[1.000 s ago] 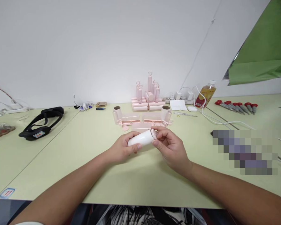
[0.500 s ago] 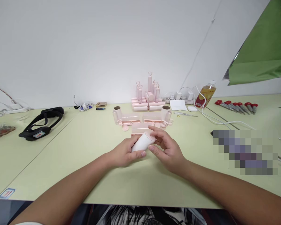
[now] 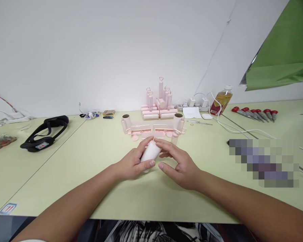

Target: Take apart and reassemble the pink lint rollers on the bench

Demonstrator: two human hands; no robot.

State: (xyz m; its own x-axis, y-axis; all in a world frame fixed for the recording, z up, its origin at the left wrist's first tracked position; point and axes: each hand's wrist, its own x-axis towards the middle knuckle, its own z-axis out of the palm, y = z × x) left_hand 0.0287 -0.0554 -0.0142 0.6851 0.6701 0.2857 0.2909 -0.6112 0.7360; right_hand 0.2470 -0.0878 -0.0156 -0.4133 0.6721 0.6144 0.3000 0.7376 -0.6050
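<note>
My left hand (image 3: 135, 162) is wrapped round a white roll (image 3: 150, 153) with a pink end cap, which looks like a lint roller refill. The roll is tilted, its capped end up and to the right. My right hand (image 3: 180, 164) has its fingers stretched over that upper end, the fingertips at the cap and the thumb apart from the roll. Just beyond lie pink trays (image 3: 140, 131), round pink caps (image 3: 135, 138) and a small pink handle part (image 3: 175, 137). Two more rolls stand there, the left one (image 3: 126, 121) showing a brown core.
A stack of pink cases (image 3: 150, 115) with upright pink handles (image 3: 161, 88) stands by the wall. To the right are a drink bottle (image 3: 221, 101), white cables (image 3: 238, 130) and several red-ended tools (image 3: 257, 115). A black headset strap (image 3: 46, 134) lies left.
The roll has tipped more upright and shifted slightly left. My right fingers have moved left over its capped end, and my left index finger reaches further up its side.
</note>
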